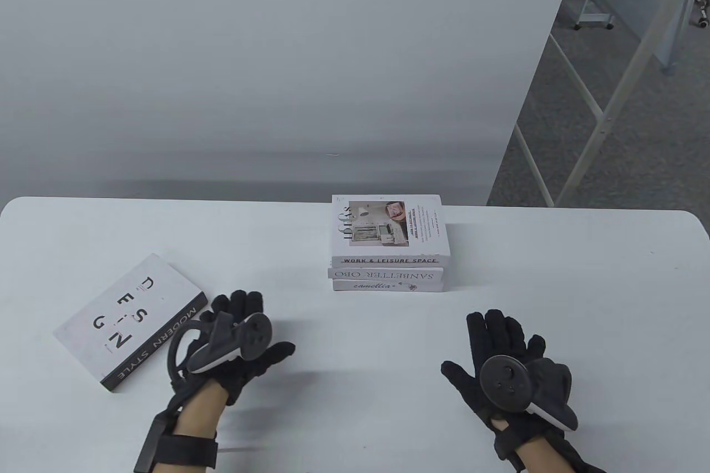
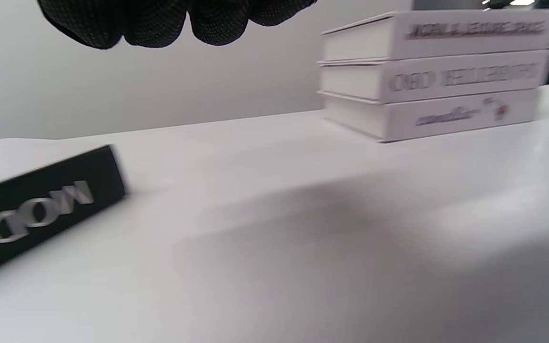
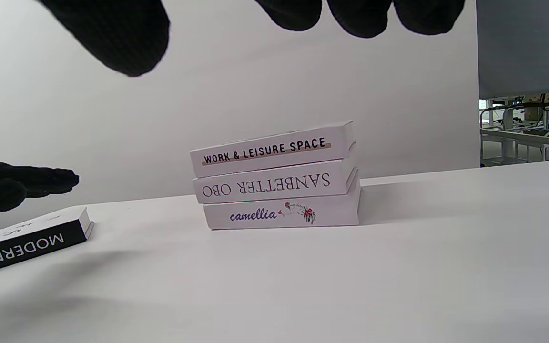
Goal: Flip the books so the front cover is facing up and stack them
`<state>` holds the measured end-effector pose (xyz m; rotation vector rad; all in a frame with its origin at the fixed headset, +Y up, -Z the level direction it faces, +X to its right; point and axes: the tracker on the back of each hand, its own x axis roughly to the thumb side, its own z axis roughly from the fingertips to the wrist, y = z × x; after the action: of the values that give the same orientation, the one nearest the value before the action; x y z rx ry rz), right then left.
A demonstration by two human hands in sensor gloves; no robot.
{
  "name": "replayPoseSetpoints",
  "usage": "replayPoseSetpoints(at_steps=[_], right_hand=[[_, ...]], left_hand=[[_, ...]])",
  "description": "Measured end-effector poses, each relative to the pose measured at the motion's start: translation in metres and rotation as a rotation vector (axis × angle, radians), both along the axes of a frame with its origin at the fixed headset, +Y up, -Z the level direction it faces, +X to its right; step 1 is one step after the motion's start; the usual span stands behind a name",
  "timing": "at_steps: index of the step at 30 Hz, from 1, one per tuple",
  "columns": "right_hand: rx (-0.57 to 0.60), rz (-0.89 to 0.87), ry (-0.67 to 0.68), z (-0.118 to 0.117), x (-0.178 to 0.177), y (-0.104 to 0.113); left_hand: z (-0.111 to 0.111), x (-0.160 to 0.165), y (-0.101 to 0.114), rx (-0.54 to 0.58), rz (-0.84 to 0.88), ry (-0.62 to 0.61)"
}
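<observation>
A stack of three white books (image 1: 387, 243) stands at the table's far middle; the top one shows a picture cover, with spines reading WORK & LEISURE SPACE, SANBETTER OBO and camellia (image 3: 277, 177) (image 2: 434, 71). A white book with a black MODERN STYLE spine (image 1: 130, 321) lies flat at the left, lettered cover up (image 2: 41, 209) (image 3: 26, 243). My left hand (image 1: 244, 342) hovers just right of that book, fingers spread, holding nothing. My right hand (image 1: 502, 354) hovers in front of the stack, to its right, fingers spread, empty.
The white table (image 1: 355, 412) has a rounded far edge. A grey wall panel (image 1: 277, 51) stands behind it. Metal frames (image 1: 588, 107) and carpet floor lie at the far right.
</observation>
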<state>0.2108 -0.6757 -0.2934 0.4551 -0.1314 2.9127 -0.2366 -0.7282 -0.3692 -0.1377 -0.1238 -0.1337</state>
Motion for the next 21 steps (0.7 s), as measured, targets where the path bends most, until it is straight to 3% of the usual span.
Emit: replayPoseSetpoints(at_steps=[6, 11, 16, 21], right_hand=[[0.006, 0.0, 0.003, 0.0, -0.001, 0.0], [0.008, -0.003, 0.0, 0.0, 0.0, 0.001], [0.005, 0.009, 0.001, 0.0, -0.002, 0.0], [-0.002, 0.009, -0.005, -0.001, 0.0, -0.001]], left_hand=[[-0.013, -0.089, 0.003, -0.071, -0.141, 0.246], [-0.015, -0.14, -0.001, -0.08, -0.181, 0.371], [-0.017, -0.167, -0.015, -0.094, -0.215, 0.357], [-0.025, -0.168, -0.03, -0.131, -0.291, 0.272]])
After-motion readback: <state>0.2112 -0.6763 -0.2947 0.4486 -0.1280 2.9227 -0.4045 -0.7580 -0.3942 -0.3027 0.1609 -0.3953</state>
